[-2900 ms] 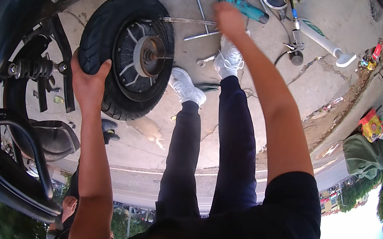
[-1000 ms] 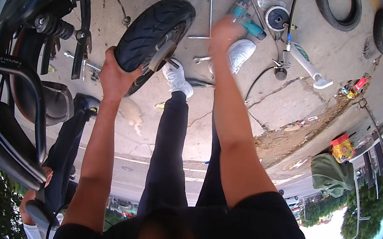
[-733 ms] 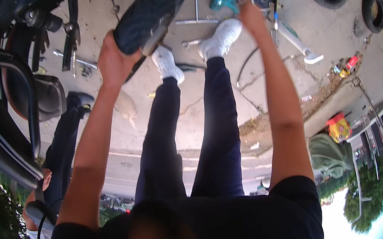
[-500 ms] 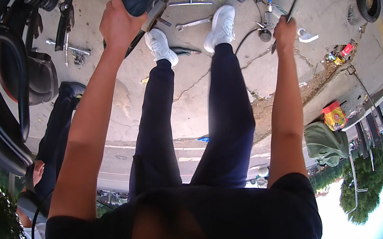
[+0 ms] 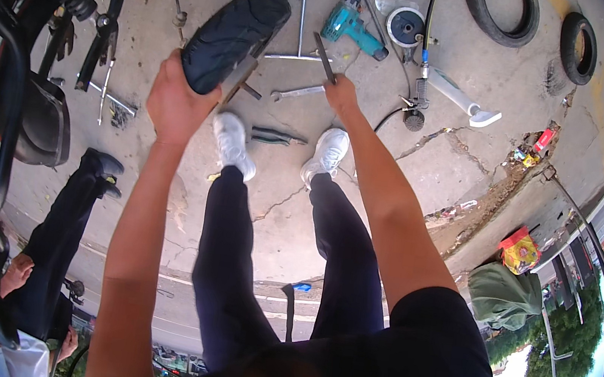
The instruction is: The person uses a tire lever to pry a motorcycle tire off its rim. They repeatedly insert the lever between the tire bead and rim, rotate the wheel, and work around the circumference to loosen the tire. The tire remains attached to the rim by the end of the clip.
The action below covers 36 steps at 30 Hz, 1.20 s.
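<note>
My left hand (image 5: 174, 104) is closed around a black scooter tyre (image 5: 234, 38), which stands upright on its wheel just beyond my left shoe. An axle stub (image 5: 251, 90) sticks out from the wheel's right side. In my right fist (image 5: 342, 98) is a flat dark metal bar, probably a tyre lever (image 5: 324, 58), its free end pointing away and slightly left. The bar is apart from the tyre. Beside my right hand lies a combination wrench (image 5: 299, 94), and beyond it a T-handle wrench (image 5: 302, 13).
Pliers (image 5: 274, 137) lie between my white shoes. Further off are a teal power drill (image 5: 355, 28), an air hose with an inflator (image 5: 422, 90) and two loose tyres (image 5: 516, 37). A motorbike (image 5: 30, 107) and a person (image 5: 56, 232) in dark trousers are at the left.
My right hand has swung left with the bar, from beside the inflator to near the wrench. The left hand still grips the tyre. The view has shifted, showing more ground ahead.
</note>
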Motion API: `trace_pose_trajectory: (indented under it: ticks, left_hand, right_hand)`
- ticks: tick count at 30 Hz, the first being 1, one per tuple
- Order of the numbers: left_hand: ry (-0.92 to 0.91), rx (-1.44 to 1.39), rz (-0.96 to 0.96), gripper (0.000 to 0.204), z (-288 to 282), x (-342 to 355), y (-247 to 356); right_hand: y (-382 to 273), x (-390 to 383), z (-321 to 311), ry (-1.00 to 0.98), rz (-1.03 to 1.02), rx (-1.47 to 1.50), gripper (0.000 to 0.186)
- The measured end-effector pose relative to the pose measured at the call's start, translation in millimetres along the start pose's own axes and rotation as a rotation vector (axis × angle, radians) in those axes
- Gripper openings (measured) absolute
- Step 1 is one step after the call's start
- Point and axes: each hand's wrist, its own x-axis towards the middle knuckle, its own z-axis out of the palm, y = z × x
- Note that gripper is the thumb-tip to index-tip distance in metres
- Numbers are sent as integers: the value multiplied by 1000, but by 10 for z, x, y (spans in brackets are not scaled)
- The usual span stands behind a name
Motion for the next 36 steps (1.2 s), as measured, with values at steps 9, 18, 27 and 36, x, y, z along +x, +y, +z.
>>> trace_pose_trajectory:
  ticks: [9,18,27,36]
  left_hand:
    - [-43,-91,-43,78,-117,58,-302]
    - [-76,-386,49,81,-101,337,-1021]
    - [-58,-436,126,81,-143,374,-1221]
    - [136,-721,282,64,-61,-288,-1730]
  right_hand:
    - [-281,224,-78,62,-275,-219,27]
    - [220,893,-120,11,-510,-659,22]
    - [-2344,778,-483,-85,-1465,-157,96]
    - [-2236,38,-570,-128,-1327,-155,92]
